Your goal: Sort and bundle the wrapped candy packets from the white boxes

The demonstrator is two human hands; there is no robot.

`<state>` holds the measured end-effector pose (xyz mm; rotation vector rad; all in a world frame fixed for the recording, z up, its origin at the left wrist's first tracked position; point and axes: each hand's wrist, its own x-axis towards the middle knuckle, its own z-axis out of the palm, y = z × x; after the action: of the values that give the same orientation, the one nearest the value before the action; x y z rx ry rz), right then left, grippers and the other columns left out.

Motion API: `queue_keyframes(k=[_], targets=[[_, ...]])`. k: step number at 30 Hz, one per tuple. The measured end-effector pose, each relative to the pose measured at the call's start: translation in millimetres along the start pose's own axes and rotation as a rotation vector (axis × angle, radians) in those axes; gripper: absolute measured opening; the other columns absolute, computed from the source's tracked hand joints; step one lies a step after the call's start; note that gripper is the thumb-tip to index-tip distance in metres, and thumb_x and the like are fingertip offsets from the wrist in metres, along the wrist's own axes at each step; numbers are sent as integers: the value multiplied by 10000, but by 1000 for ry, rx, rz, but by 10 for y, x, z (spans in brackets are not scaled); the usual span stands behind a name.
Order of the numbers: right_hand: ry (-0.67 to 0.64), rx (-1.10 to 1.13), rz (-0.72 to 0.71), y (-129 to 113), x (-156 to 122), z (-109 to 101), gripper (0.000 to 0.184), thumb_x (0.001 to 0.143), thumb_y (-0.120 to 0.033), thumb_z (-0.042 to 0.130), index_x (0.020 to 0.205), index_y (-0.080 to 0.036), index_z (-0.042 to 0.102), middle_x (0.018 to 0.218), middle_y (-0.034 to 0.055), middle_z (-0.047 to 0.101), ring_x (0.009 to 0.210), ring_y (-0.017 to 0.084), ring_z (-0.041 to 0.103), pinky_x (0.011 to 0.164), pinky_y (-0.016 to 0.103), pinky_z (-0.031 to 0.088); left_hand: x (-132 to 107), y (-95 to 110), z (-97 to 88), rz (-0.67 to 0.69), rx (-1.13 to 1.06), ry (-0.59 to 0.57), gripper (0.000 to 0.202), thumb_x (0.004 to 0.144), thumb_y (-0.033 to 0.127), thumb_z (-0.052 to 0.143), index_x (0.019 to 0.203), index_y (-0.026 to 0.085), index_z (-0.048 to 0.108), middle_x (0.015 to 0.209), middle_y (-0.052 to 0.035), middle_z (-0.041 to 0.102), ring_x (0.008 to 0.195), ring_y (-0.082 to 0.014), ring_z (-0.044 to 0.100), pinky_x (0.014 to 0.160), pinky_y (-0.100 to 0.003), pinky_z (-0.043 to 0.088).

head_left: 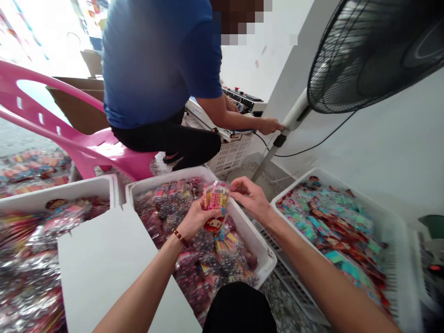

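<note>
My left hand (pixel 196 218) is closed round a small clear packet (pixel 215 200) with pink and yellow stripes and a cartoon figure, held above the middle white crate (pixel 258 238). My right hand (pixel 250 196) pinches the packet's top right corner with bent fingers. A bead bracelet (pixel 180 237) is on my left wrist. The crate below is full of similar shiny packets (pixel 208 259).
A right crate (pixel 398 231) holds blue-green packets, a left crate (pixel 104 185) holds more. A white board (pixel 100 263) lies between crates. A person in a blue shirt (pixel 159 60) sits on a pink chair (pixel 69 134), a hand on a standing fan's pole (pixel 291 120); a sealing machine (pixel 243 99) stands behind.
</note>
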<state>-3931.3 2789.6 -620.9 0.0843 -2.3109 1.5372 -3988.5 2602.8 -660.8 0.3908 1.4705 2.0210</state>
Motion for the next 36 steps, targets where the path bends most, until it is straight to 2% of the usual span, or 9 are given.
queue_keyframes(k=[3, 9, 13, 17, 19, 22, 25, 30, 36], targets=[[-19, 121, 137, -30, 11, 3, 241, 768, -368, 698, 926, -202, 623, 784, -19, 602, 705, 127, 532, 675, 248, 426, -10, 0, 18, 6, 21, -35, 438, 546, 278, 891, 902, 131, 683, 846, -25, 716, 695, -129, 611, 701, -249, 504], [-51, 269, 276, -122, 48, -30, 224, 696, -369, 716, 769, -184, 614, 704, -41, 568, 648, 103, 478, 654, 241, 404, -20, 45, 22, 12, 72, -67, 403, 574, 288, 875, 890, 138, 675, 793, 3, 690, 655, -116, 587, 656, -236, 489], [-66, 174, 236, -101, 39, -33, 217, 669, -319, 710, 715, -191, 541, 661, -55, 513, 621, 98, 435, 614, 230, 370, -18, 37, 8, -21, 96, -45, 427, 556, 292, 880, 879, 134, 649, 727, 17, 666, 587, -106, 563, 592, -231, 479], [-39, 13, 141, -67, 13, -35, 166, 723, -305, 667, 761, -199, 545, 685, -45, 526, 639, 109, 438, 612, 235, 355, -13, -1, 8, -19, 81, -20, 453, 541, 291, 888, 887, 132, 643, 765, 2, 689, 617, -115, 589, 622, -238, 500], [-59, 41, 177, -65, 7, -47, 174, 720, -317, 669, 813, -202, 577, 702, -38, 558, 648, 118, 466, 626, 244, 375, -16, 5, 13, -16, 75, -26, 460, 528, 290, 896, 880, 131, 648, 788, -7, 700, 640, -120, 597, 635, -237, 502], [-80, 127, 248, -55, 9, -85, 194, 700, -358, 677, 757, -193, 593, 678, -32, 564, 650, 125, 484, 656, 259, 401, -28, 34, 15, -30, 72, -60, 437, 545, 316, 896, 854, 131, 650, 785, -17, 704, 648, -126, 600, 632, -236, 499], [-78, 192, 250, -39, 15, -129, 217, 670, -356, 704, 756, -187, 599, 715, -29, 582, 686, 126, 499, 691, 260, 411, -35, 39, 10, -21, 64, -80, 433, 575, 345, 887, 875, 129, 662, 804, -23, 707, 659, -126, 604, 639, -235, 499], [-167, 218, 280, -58, 8, -95, 315, 651, -375, 758, 838, -192, 583, 776, -25, 598, 700, 122, 506, 663, 243, 409, -16, -12, 17, 43, 61, -7, 445, 559, 349, 893, 878, 139, 663, 807, -4, 705, 651, -115, 599, 659, -238, 508], [-40, 112, 240, 23, 12, 51, 267, 713, -419, 708, 773, -194, 577, 664, -47, 519, 631, 112, 453, 600, 234, 369, -33, -26, 45, -24, 48, -25, 461, 535, 328, 905, 867, 132, 652, 777, -2, 705, 641, -115, 600, 645, -229, 496]])
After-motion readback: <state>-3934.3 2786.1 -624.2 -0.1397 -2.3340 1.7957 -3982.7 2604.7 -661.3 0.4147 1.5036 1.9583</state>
